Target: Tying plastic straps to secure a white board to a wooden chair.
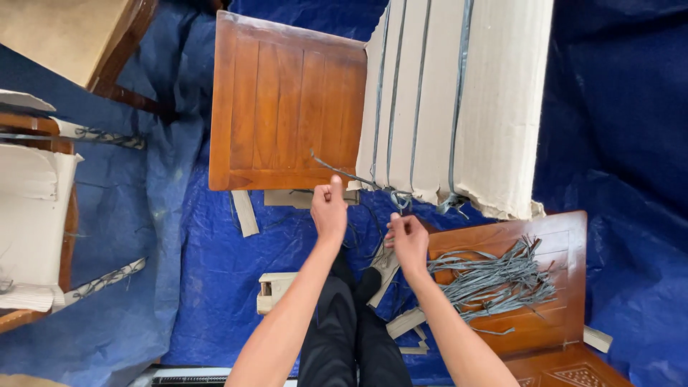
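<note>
Both hands (369, 226) tugging grey straps (373, 183) off beige cardboard wrapping (494, 107).

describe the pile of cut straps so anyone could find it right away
Start at the blue tarp covering the floor, then find the wooden panel at lower right, beside the right hand. The pile of cut straps lies on it: loose tangled grey strips, unlike those bound around the cardboard.

You're standing on the crinkled blue plastic tarp (215, 272), with the slatted brown wooden seat panel (287, 107) lying just ahead of your left hand (330, 211). The strapped beige cardboard wrapping (459, 100) is sitting on that panel's right side. Your right hand (408, 240) is hovering right below the cardboard's near edge. The heap of cut grey plastic straps (494, 279) is lying on the carved brown wooden panel (552, 330) to your right.
</note>
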